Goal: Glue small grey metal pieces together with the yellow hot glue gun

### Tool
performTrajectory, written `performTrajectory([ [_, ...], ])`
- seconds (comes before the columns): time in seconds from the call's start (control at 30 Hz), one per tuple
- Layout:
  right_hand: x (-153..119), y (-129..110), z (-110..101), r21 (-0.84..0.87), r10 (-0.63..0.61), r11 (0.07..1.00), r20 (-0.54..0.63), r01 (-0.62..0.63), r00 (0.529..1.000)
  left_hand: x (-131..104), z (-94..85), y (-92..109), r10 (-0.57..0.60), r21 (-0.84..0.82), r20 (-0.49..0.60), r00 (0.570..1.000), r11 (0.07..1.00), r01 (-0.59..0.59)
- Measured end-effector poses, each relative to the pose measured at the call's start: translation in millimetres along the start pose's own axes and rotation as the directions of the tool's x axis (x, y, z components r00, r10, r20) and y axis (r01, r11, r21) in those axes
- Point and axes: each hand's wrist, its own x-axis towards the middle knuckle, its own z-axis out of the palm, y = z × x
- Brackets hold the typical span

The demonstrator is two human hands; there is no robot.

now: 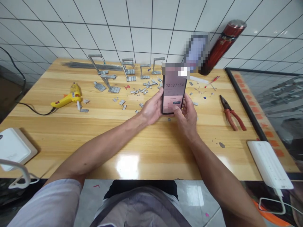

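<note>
A black-edged phone [174, 91] is held upright over the wooden table, its screen showing 02:37:54 above a pale panel with a dark button. My left hand [153, 108] grips its left edge, fingers behind it. My right hand [187, 116] closes round the lower right side, the thumb on the bottom of the screen. Behind and left of the phone stand several small grey metal frames [128, 71] on little plates. Small grey metal pieces [139, 91] lie scattered between them and my left hand.
Left on the table [94, 157] are a yellow glue gun [68, 97] and white box [16, 146]. Thin grey rods [90, 66] lie behind. Right are red-handled pliers [230, 115], a pen [212, 81], and white power strip [270, 162]. A red flask [222, 47] leans against the wall.
</note>
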Motion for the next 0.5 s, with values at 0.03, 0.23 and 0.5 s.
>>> performTrajectory([
  [0.03,0.3,-0.4,0.4,0.0,0.004,1.0,-0.004,-0.004,1.0,-0.1,-0.2,-1.0,0.002,0.007,0.0,1.0,1.0,-0.002],
  [0.23,2.1,-0.7,1.3,0.031,0.004,1.0,-0.035,-0.002,0.999,-0.4,-1.6,-5.0,0.016,0.053,0.017,1.0,0.998,-0.017],
  [0.5,3.3,-3.5,0.6,0.041,-0.004,0.999,-0.086,0.007,0.996,-4.2,1.7,-1.2,0.013,0.092,0.025,1.0,0.996,-0.015],
])
